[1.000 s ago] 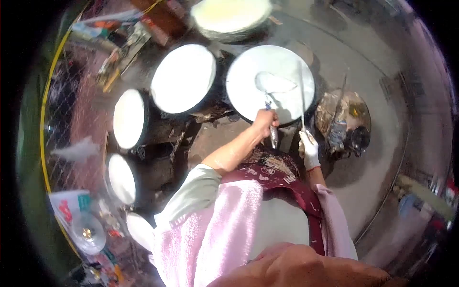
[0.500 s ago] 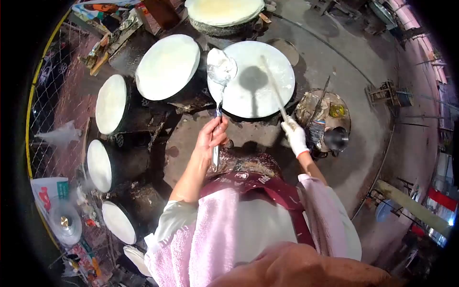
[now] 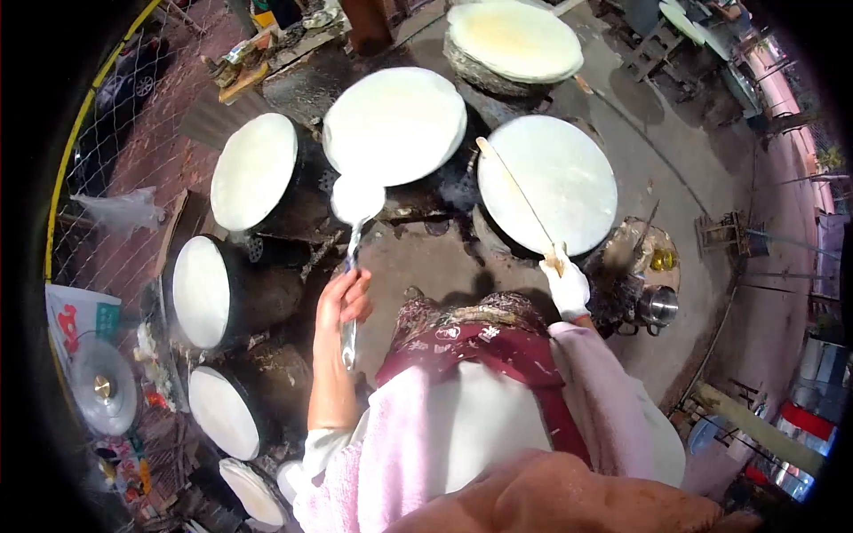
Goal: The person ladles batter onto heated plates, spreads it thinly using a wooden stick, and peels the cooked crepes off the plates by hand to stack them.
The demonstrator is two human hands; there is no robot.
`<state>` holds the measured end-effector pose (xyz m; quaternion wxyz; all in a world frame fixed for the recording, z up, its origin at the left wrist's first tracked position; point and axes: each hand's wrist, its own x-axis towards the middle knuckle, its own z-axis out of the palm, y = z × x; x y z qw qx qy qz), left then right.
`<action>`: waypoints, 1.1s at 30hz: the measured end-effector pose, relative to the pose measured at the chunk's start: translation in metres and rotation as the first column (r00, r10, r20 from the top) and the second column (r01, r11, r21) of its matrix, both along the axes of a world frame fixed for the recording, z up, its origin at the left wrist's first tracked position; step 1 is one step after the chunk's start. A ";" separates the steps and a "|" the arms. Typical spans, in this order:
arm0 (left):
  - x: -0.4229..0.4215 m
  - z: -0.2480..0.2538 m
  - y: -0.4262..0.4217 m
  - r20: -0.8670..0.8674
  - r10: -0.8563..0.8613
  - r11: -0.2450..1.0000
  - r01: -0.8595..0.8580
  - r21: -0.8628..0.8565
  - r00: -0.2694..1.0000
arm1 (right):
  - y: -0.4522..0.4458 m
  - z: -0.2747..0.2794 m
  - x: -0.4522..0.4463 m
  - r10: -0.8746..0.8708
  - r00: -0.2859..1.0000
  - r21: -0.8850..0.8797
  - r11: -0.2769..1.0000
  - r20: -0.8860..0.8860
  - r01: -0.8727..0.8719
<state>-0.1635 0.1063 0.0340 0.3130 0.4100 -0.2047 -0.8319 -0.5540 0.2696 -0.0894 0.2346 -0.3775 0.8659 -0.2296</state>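
My bare left hand (image 3: 345, 304) is closed round the handle of a metal ladle (image 3: 358, 201). The ladle's bowl, bright white, is just below the edge of a round griddle covered in white (image 3: 395, 126). In a white glove, my right hand (image 3: 567, 282) grips a long thin stick (image 3: 515, 185). The stick slants up and left over another round white-covered griddle (image 3: 548, 185), its flat tip near that griddle's upper left edge.
More round white griddles curve down the left (image 3: 254, 171), (image 3: 202, 291), (image 3: 224, 412). A stack of thin round sheets (image 3: 515, 41) stands at the top. At right, a metal pot (image 3: 657, 306) sits by a small round stand with a yellow item (image 3: 663, 259). Wire fencing (image 3: 133, 115) runs along the left.
The left hand and ladle have moved left, off the right griddle to beside the neighbouring one. The stick now leans further left. The head view has shifted.
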 end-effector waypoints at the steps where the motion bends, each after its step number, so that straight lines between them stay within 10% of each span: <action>1: 0.020 -0.001 -0.008 0.000 0.019 1.000 -0.019 -0.010 1.000 | -0.015 -0.011 0.006 0.018 0.999 -0.042 0.999 -0.051 -0.021; 7: 0.109 0.008 -0.041 0.059 0.188 0.981 -0.184 -0.062 0.980 | -0.098 -0.011 0.051 0.013 0.958 0.147 0.989 -0.288 0.031; 9: 0.127 0.013 -0.042 0.089 0.257 0.965 -0.250 -0.080 0.962 | -0.117 -0.058 0.029 0.267 0.648 0.025 0.934 -0.713 -0.357; 13: 0.157 0.000 -0.035 -0.173 0.444 0.895 -0.443 0.047 0.879 | -0.215 -0.124 -0.009 0.179 0.932 -0.475 0.820 -0.315 -0.319; 15: 0.163 -0.006 -0.025 -0.268 0.482 0.874 -0.478 0.086 0.834 | -0.266 -0.044 0.012 0.170 0.918 -0.356 0.934 0.358 -0.034; 16: 0.163 -0.005 -0.018 -0.308 0.495 0.866 -0.493 0.091 0.813 | -0.290 0.010 0.022 -0.007 0.752 -0.016 1.000 0.659 0.022; 22: 0.129 0.019 0.033 -0.207 0.764 0.642 -0.752 0.150 0.611 | -0.449 -0.036 0.008 0.184 0.708 -0.324 0.944 0.682 0.067; 26: 0.105 0.016 0.059 -0.320 0.790 0.579 -0.808 0.107 0.524 | -0.511 -0.119 -0.031 0.359 0.926 -0.406 0.868 0.117 -0.285; 33: 0.112 0.014 0.138 -0.368 0.901 0.295 -0.947 0.128 0.231 | -0.462 0.062 0.147 0.438 0.796 -0.237 0.793 -0.418 -0.561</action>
